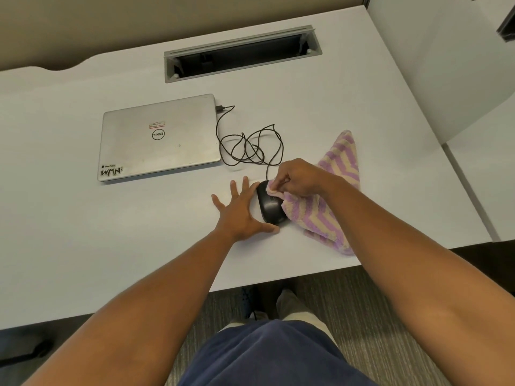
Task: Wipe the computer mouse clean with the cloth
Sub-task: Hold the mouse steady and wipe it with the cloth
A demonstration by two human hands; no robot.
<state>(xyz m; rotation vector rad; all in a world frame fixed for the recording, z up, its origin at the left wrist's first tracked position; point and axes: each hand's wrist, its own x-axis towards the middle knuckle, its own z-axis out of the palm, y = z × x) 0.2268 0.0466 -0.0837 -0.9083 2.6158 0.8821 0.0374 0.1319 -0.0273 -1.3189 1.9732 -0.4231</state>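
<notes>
A black wired computer mouse [269, 205] lies on the white desk [139, 232] near its front edge. My left hand [239, 209] rests flat beside it with fingers spread, index finger and thumb touching the mouse's left side and rear. My right hand [296, 178] pinches a corner of the purple and cream striped cloth [333, 196] and presses it on the front right of the mouse. The cloth's remaining length trails on the desk to the right, under my right forearm.
A closed silver laptop [160, 136] lies to the left and behind the mouse. The mouse's black cable [250, 146] loops between them and plugs into the laptop. A grey cable slot [242, 52] sits at the back. A white partition [446, 65] stands on the right.
</notes>
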